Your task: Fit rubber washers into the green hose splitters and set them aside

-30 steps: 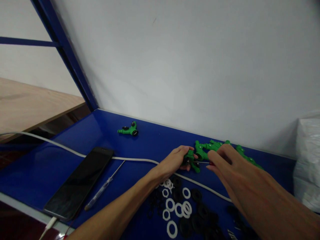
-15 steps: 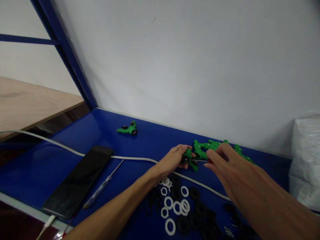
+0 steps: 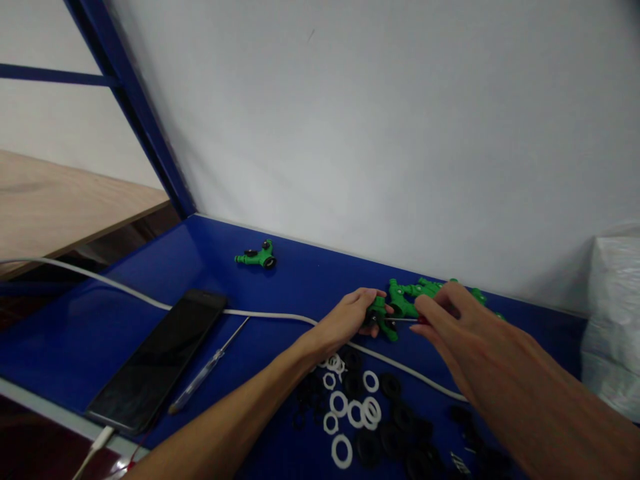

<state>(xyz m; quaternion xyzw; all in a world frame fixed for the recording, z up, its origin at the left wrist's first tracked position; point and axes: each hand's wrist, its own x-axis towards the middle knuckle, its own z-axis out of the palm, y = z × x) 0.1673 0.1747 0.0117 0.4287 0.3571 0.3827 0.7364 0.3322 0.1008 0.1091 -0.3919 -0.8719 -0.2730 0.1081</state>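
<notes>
My left hand (image 3: 355, 313) is closed around a green Y-shaped hose connector (image 3: 383, 319) with black parts, held just above the blue table. In my right hand (image 3: 445, 317) is a screwdriver (image 3: 404, 319); its red handle is mostly hidden by the fingers. The thin metal shaft points left and its tip meets the connector, though the exact contact spot is hidden. Behind my hands lie several more green connectors (image 3: 403, 300). White rings (image 3: 342, 451) and black rings (image 3: 369, 447) are scattered in front of my hands.
One finished-looking green connector (image 3: 257, 256) lies at the back left. A phone (image 3: 160, 360) with a charging cable, a clear-handled screwdriver (image 3: 207, 367) and a white cable (image 3: 280, 317) lie across the table (image 3: 210, 247). A plastic-wrapped bundle (image 3: 613, 327) stands at the right, a wall behind.
Both hands stay in nearly the same place, with the screwdriver still against the connector. The right hand's fingers shift slightly on the handle. The view moves a little.
</notes>
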